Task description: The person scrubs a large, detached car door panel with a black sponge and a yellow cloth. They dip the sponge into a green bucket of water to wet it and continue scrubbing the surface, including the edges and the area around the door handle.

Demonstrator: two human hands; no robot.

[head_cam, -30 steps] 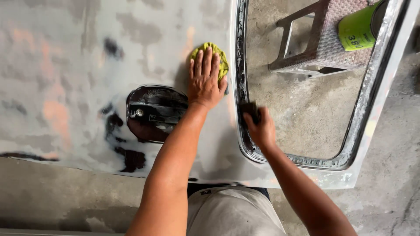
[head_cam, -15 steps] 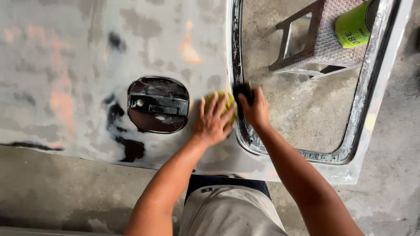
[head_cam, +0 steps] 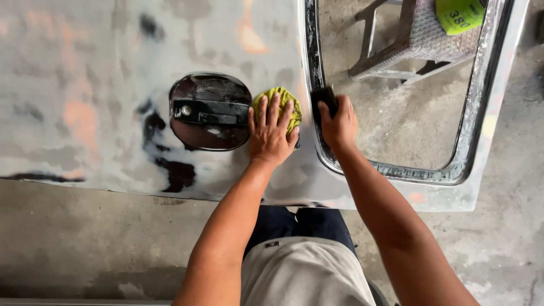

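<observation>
Yellow-green pad (head_cam: 279,101), crumpled, lies flat under my spread left hand (head_cam: 273,133) on the sanded grey panel (head_cam: 102,85). My right hand (head_cam: 339,122) grips a small black block (head_cam: 324,101) against the window frame (head_cam: 310,62).

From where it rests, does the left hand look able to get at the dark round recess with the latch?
Probably yes: the left hand lies flat on the yellow-green pad right beside the recess, nothing between.
</observation>
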